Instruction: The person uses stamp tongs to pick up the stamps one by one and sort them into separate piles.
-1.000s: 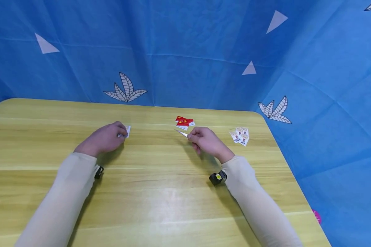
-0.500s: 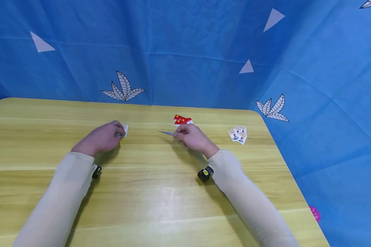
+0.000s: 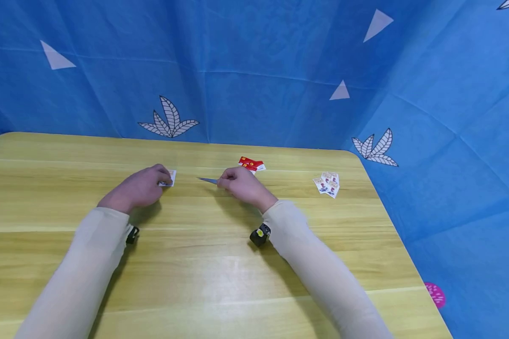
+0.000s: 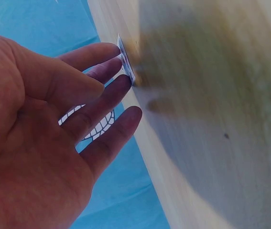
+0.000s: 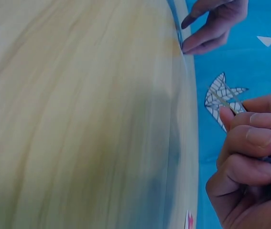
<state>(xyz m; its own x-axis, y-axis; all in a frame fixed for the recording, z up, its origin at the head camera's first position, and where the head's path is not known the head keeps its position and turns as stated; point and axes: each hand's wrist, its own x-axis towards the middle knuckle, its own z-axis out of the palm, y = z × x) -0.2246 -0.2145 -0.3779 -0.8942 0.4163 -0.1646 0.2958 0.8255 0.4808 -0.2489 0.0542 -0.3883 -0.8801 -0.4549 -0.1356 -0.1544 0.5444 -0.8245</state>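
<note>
My left hand (image 3: 146, 186) rests its fingertips on a small white-edged stamp (image 3: 173, 177) lying on the wooden table. In the left wrist view, its fingers (image 4: 107, 138) reach out fairly straight, and the tips of several touch the stamp, with the thumb apart from it. To the right, my right hand (image 3: 246, 187) pinches a pair of slim metal tweezers (image 3: 209, 180) between thumb and forefinger. The tweezers point left toward the stamp, and their two tips (image 5: 221, 95) stand apart with nothing between them. The remaining fingers of that hand are curled.
Several red stamps (image 3: 251, 164) with yellow emblems overlap just behind my right hand. Farther right lies a group of pale stamps (image 3: 327, 183). A blue curtain (image 3: 263, 70) hangs behind the table (image 3: 212, 273) and along its right side.
My right hand has moved left with the tweezers, from in front of the red stamps toward the left hand. The left hand stays at its stamp.
</note>
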